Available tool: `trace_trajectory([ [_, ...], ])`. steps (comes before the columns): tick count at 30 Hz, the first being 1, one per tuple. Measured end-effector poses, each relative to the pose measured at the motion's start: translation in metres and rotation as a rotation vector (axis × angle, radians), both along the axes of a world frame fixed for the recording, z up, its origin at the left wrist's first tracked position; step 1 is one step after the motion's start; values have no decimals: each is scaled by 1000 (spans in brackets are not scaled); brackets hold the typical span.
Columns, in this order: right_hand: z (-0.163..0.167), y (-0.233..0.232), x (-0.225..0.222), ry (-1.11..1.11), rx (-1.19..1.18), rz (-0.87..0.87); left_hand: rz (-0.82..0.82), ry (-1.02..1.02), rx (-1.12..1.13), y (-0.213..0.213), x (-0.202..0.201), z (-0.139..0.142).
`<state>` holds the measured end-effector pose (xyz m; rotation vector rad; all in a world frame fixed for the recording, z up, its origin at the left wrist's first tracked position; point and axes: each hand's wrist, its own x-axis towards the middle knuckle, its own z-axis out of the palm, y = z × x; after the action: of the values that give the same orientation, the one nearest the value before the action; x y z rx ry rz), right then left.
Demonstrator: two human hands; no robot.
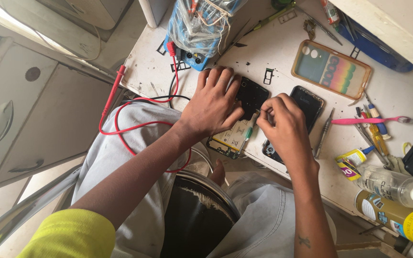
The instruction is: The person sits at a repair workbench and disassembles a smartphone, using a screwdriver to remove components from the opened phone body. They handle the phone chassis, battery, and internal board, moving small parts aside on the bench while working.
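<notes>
An opened phone (244, 117) lies at the near edge of a white workbench (283, 52), its dark inner plate up and its battery and board showing at the lower end. My left hand (213, 105) presses flat on the phone's left side. My right hand (283, 126) pinches a thin metal tool whose tip touches the phone's inner plate. Under my right hand lies a second black phone (309, 102), partly hidden.
A clear phone case with a rainbow insert (331, 69) lies at the back. A blue multimeter (192, 52) with red and black leads (120, 119) sits back left. Pink toothbrush (371, 120), screwdrivers (323, 134), a plastic bottle (393, 184) and spray can (402, 220) crowd the right.
</notes>
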<state>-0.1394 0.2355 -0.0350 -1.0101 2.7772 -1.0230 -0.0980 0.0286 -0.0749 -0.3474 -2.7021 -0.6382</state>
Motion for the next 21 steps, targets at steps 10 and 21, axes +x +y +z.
trace_trajectory([
  [10, 5, 48, -13, 121, -59, -282, 3, -1, -5, -3, -2, -1],
  [21, -20, 139, 11, -31, 319, -570, -1, 0, -24, 9, 9, 6],
])
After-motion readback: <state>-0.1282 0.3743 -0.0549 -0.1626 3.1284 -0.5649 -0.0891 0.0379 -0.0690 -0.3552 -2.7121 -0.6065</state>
